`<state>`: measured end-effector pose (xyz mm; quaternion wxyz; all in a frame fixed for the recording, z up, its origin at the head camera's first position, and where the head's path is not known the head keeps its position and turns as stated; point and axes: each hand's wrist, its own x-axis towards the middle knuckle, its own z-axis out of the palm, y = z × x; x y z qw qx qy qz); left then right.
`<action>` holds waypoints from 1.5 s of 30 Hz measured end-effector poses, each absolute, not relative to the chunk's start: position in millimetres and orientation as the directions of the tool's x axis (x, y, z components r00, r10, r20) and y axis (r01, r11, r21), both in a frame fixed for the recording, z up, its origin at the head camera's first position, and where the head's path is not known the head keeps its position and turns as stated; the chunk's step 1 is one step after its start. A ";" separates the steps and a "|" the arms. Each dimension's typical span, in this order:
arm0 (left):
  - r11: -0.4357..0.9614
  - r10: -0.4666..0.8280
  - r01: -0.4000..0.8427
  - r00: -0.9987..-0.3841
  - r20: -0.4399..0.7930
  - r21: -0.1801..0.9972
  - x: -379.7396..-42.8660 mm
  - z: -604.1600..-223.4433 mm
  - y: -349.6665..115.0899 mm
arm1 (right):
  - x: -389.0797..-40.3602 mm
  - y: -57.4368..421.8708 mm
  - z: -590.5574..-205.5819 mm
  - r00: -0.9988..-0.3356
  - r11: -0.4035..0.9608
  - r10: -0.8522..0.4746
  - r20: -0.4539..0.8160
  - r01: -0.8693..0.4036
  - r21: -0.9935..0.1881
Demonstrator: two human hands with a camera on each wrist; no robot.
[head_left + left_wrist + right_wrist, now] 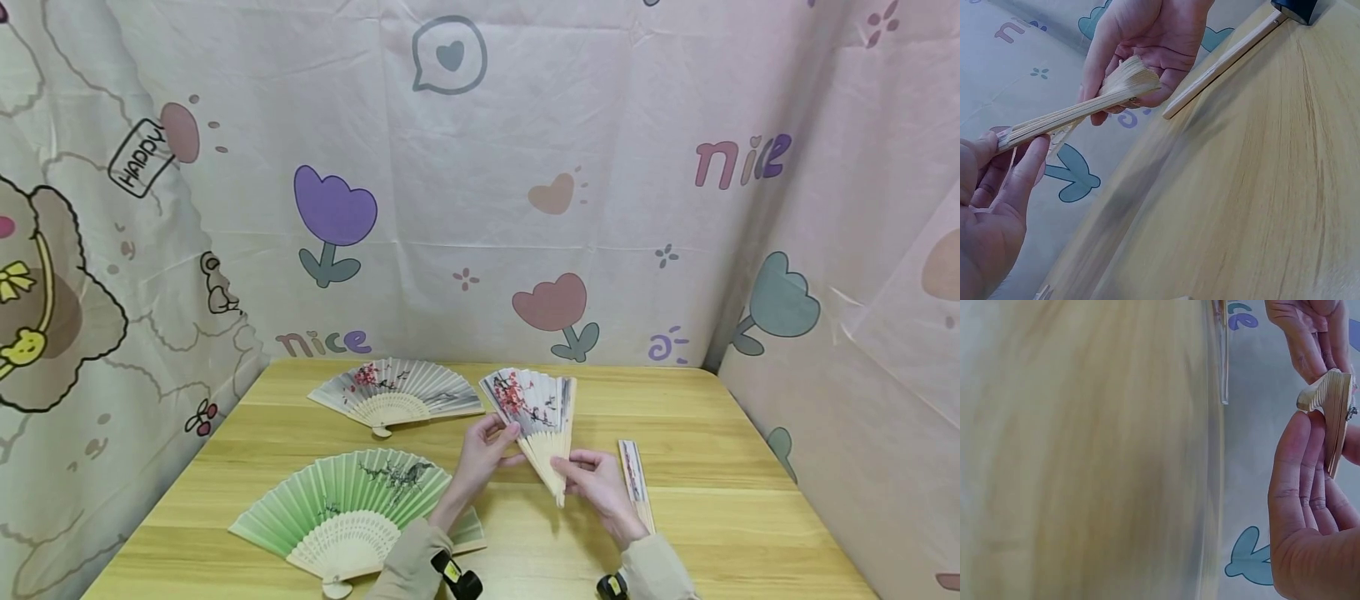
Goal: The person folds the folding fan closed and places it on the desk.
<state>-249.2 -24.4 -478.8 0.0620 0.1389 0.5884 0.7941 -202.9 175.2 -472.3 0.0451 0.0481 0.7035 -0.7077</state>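
A partly spread folding fan (pixel 538 417), white and grey with red blossoms and pale wooden ribs, is held above the table between both hands. My left hand (pixel 485 454) pinches its left edge between thumb and fingers. Lower down, near the pivot, my right hand (pixel 597 487) grips the ribs. In the left wrist view the fan's ribs (pixel 1072 119) appear edge-on, bunched together on one side. The right wrist view shows the rib ends (pixel 1337 419) against the fingers of the right hand (pixel 1310 506).
A spread blossom fan (pixel 393 396) lies at the back left of the wooden table (pixel 720 467). In front of it is a spread green fan (pixel 360 500), partly behind the left forearm. A folded fan (pixel 634 475) lies beside the right hand. Printed cloth (pixel 465 167) hangs behind.
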 end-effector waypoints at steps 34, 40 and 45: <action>-0.280 0.224 0.044 -0.968 0.110 0.959 -249.8 -479.2 -23.3 | -197.8 173.2 -470.5 -0.994 0.113 -0.078 -0.077 0.068 -0.991; -0.278 0.224 0.048 -0.968 0.113 0.960 -250.5 -479.7 -23.0 | -197.8 174.0 -471.6 -0.994 0.117 -0.081 -0.074 0.064 -0.991; -0.279 0.224 0.038 -0.969 0.103 0.959 -251.3 -479.4 -23.3 | -198.0 174.6 -471.7 -0.993 0.117 -0.100 -0.065 0.053 -0.992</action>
